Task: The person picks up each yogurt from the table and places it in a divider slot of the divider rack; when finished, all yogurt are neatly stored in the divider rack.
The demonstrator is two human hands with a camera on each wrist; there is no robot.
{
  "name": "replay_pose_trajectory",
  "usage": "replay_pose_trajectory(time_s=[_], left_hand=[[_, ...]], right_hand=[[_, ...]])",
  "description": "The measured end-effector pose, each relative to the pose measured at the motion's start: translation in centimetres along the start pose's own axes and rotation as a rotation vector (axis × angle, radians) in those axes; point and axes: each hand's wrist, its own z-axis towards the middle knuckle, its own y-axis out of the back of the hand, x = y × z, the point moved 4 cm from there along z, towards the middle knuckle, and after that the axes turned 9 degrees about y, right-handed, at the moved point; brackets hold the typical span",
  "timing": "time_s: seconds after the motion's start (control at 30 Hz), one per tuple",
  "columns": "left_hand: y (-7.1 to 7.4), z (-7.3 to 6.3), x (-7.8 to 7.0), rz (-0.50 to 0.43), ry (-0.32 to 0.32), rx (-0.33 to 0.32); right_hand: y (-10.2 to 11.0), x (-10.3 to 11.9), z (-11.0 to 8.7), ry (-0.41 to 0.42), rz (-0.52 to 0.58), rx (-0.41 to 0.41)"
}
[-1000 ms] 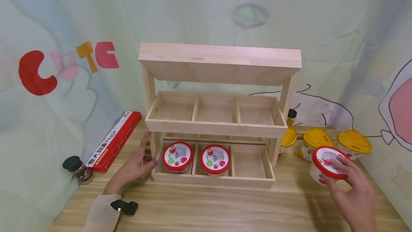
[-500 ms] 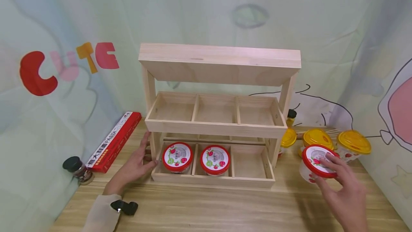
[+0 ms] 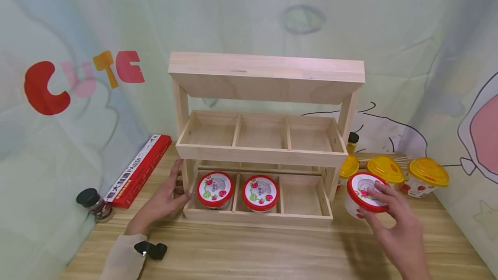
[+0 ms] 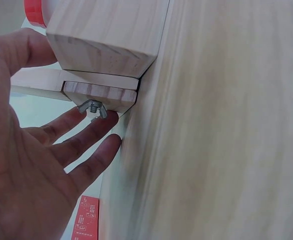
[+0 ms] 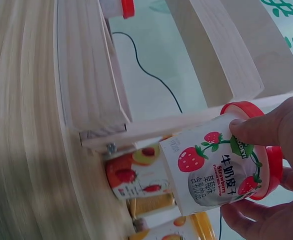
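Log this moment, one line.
right hand: holds strawberry tub | left hand: touches left side of wooden rack | lower tray: left tub, middle tub

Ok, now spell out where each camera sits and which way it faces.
Head: on the person's head, facing forward and down at the wooden rack; left hand, right hand and left sleeve show.
Left wrist: worn there, facing the wooden rack's lower end and its wing nut; only the left hand shows.
Right wrist: worn there, facing the strawberry tub and the wooden rack; only the right hand shows.
Shared: head and right wrist both show the held strawberry tub.
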Motion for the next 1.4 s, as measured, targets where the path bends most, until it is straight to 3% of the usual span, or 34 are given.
replay_pose_trajectory(time_s=[0.4,0.87,1.1,1.4], left_hand=[[0.0,0.0,0.0,0.004,0.018,0.007],[0.1,0.0,-0.2,-0.001,-0.012,-0.002],[0.2,0.0,-0.2,0.001,-0.010,0.003],[0.0,0.0,0.0,0.010,0.006,0.004]], right_hand=[[-1.2,2.0,0.5,0.027,0.051,0.045],[-2.8,3.5,1.0,0.055,0.111,0.094],[-4.1,4.2,1.2,0.121,0.170,0.085],[-7.4,4.6,1.2,0.237,0.232,0.035]])
